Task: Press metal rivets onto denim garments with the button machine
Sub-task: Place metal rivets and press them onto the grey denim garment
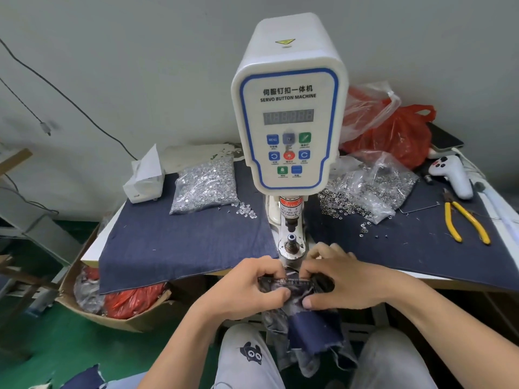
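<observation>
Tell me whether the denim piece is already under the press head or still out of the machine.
Out. Both hands, left and right, hold the denim piece bunched in front of the table edge, short of the lower die.

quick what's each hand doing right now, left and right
Left hand: fingers curled, gripping the left side of the denim piece just in front of the button machine.
Right hand: fingers curled, gripping the right side of the same denim piece.
</observation>
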Action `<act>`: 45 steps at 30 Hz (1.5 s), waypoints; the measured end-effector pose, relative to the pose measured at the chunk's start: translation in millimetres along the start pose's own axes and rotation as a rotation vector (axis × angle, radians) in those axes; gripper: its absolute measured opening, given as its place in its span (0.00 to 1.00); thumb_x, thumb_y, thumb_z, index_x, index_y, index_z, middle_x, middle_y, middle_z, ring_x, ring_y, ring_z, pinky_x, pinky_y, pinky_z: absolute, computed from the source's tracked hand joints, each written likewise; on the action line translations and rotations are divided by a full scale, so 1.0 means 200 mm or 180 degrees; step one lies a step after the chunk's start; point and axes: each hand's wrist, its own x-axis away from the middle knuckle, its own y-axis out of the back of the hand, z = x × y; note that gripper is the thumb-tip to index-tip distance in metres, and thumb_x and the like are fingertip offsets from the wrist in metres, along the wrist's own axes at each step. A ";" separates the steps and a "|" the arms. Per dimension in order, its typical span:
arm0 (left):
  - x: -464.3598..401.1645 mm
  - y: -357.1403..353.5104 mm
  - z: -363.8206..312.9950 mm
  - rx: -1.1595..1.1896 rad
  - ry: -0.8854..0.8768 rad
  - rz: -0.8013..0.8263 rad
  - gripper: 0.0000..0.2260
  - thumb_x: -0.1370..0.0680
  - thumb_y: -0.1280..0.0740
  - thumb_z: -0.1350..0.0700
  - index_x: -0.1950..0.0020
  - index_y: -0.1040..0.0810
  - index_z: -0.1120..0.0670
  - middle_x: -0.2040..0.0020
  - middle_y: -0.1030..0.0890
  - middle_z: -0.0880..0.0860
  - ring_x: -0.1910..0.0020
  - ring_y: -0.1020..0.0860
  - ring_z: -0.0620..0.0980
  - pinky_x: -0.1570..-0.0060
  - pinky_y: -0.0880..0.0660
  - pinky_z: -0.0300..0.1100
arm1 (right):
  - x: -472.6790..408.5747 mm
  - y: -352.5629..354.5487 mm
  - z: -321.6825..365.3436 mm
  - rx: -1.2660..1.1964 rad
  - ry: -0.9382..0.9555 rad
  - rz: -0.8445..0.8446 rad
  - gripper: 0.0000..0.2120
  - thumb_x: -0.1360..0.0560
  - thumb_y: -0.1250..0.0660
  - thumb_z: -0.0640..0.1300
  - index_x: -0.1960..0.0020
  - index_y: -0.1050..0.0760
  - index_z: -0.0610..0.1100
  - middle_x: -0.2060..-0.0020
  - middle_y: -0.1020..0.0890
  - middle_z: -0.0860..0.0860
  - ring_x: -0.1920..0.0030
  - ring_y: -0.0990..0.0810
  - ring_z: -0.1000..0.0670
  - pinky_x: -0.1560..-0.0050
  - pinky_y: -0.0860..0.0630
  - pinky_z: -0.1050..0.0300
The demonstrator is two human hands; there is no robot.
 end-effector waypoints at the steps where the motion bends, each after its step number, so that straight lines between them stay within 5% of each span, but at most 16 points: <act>1: 0.00 0.00 0.01 0.0002 0.0007 -0.0120 0.07 0.26 0.28 0.50 0.60 0.24 0.48 0.54 0.23 0.53 0.55 0.25 0.45 0.49 0.28 0.45 | 0.00 0.01 0.00 -0.0048 0.0009 -0.0007 0.13 0.27 0.34 0.68 0.49 0.33 0.65 0.42 0.34 0.61 0.38 0.37 0.55 0.37 0.38 0.50; 4: -0.02 0.01 0.03 -0.0311 0.0116 -0.0394 0.07 0.29 0.29 0.44 0.61 0.27 0.41 0.49 0.24 0.44 0.41 0.27 0.45 0.36 0.34 0.44 | 0.00 0.03 -0.04 -0.0508 0.0124 -0.0112 0.07 0.22 0.34 0.62 0.50 0.31 0.64 0.49 0.24 0.60 0.45 0.27 0.57 0.40 0.31 0.56; 7: -0.07 0.00 0.07 -0.1025 0.0277 -0.0762 0.11 0.27 0.27 0.45 0.62 0.29 0.40 0.45 0.26 0.39 0.39 0.35 0.42 0.40 0.43 0.41 | -0.03 0.03 -0.09 -0.1087 0.0209 -0.0450 0.06 0.21 0.30 0.53 0.51 0.28 0.60 0.60 0.20 0.62 0.60 0.24 0.61 0.55 0.30 0.68; 10: -0.14 0.00 0.09 -0.0914 0.0589 -0.0806 0.10 0.26 0.30 0.44 0.62 0.27 0.46 0.53 0.21 0.43 0.49 0.26 0.46 0.41 0.34 0.46 | -0.09 0.01 -0.13 -0.1788 0.0201 -0.0726 0.04 0.21 0.27 0.46 0.52 0.22 0.53 0.66 0.21 0.60 0.66 0.27 0.62 0.60 0.31 0.69; 12: -0.16 -0.01 0.11 -0.0622 0.0566 -0.0752 0.11 0.24 0.31 0.47 0.63 0.30 0.47 0.65 0.25 0.45 0.63 0.28 0.45 0.54 0.31 0.44 | -0.12 0.01 -0.15 -0.2236 0.0080 -0.0798 0.04 0.22 0.27 0.45 0.54 0.19 0.53 0.68 0.21 0.59 0.67 0.27 0.61 0.63 0.32 0.70; 15: -0.19 -0.01 0.14 -0.0255 0.0512 -0.0824 0.14 0.22 0.32 0.53 0.64 0.33 0.44 0.67 0.29 0.42 0.66 0.33 0.41 0.64 0.35 0.37 | -0.15 0.00 -0.18 -0.2625 -0.0085 -0.0920 0.04 0.22 0.27 0.45 0.54 0.16 0.52 0.67 0.19 0.57 0.67 0.26 0.61 0.64 0.31 0.70; 20: -0.23 -0.02 0.19 0.0420 0.0375 -0.0903 0.11 0.22 0.32 0.53 0.62 0.31 0.49 0.66 0.30 0.41 0.65 0.33 0.40 0.63 0.34 0.33 | -0.19 0.01 -0.19 -0.2666 -0.0214 -0.0902 0.05 0.21 0.28 0.48 0.55 0.17 0.50 0.68 0.21 0.57 0.69 0.29 0.61 0.67 0.34 0.70; 26: -0.22 -0.03 0.24 0.0836 0.0001 -0.0923 0.08 0.19 0.33 0.48 0.55 0.23 0.51 0.44 0.19 0.46 0.47 0.22 0.45 0.44 0.28 0.35 | -0.20 0.04 -0.18 -0.2684 -0.0228 -0.0858 0.13 0.17 0.34 0.51 0.61 0.20 0.52 0.71 0.26 0.59 0.71 0.31 0.61 0.70 0.35 0.69; 29: -0.22 -0.02 0.24 0.0913 0.0159 -0.0934 0.08 0.19 0.33 0.46 0.53 0.22 0.49 0.55 0.19 0.46 0.55 0.23 0.44 0.51 0.27 0.35 | -0.22 0.04 -0.17 -0.2848 -0.0245 -0.0844 0.13 0.17 0.34 0.51 0.59 0.19 0.50 0.69 0.23 0.57 0.69 0.29 0.59 0.69 0.32 0.67; 33: -0.23 0.00 0.22 0.0992 0.0397 -0.0818 0.10 0.20 0.34 0.45 0.57 0.25 0.49 0.60 0.23 0.45 0.59 0.26 0.43 0.55 0.29 0.36 | -0.23 0.01 -0.21 -0.2962 -0.0287 -0.0936 0.19 0.17 0.34 0.52 0.55 0.24 0.36 0.66 0.27 0.48 0.64 0.32 0.51 0.67 0.35 0.59; 38: -0.22 -0.01 0.23 0.1150 0.0478 -0.0800 0.11 0.14 0.36 0.53 0.56 0.24 0.52 0.58 0.22 0.49 0.56 0.26 0.48 0.50 0.30 0.47 | -0.24 -0.02 -0.21 -0.2879 -0.0107 -0.1254 0.15 0.18 0.33 0.52 0.61 0.19 0.49 0.70 0.26 0.60 0.68 0.31 0.60 0.66 0.32 0.68; 45: -0.21 -0.02 0.22 0.1082 0.0511 -0.0876 0.13 0.13 0.37 0.54 0.58 0.25 0.48 0.60 0.23 0.46 0.58 0.28 0.46 0.52 0.32 0.46 | -0.25 -0.05 -0.22 -0.3179 -0.0128 -0.1436 0.10 0.19 0.31 0.50 0.53 0.14 0.48 0.68 0.18 0.59 0.66 0.23 0.62 0.62 0.27 0.70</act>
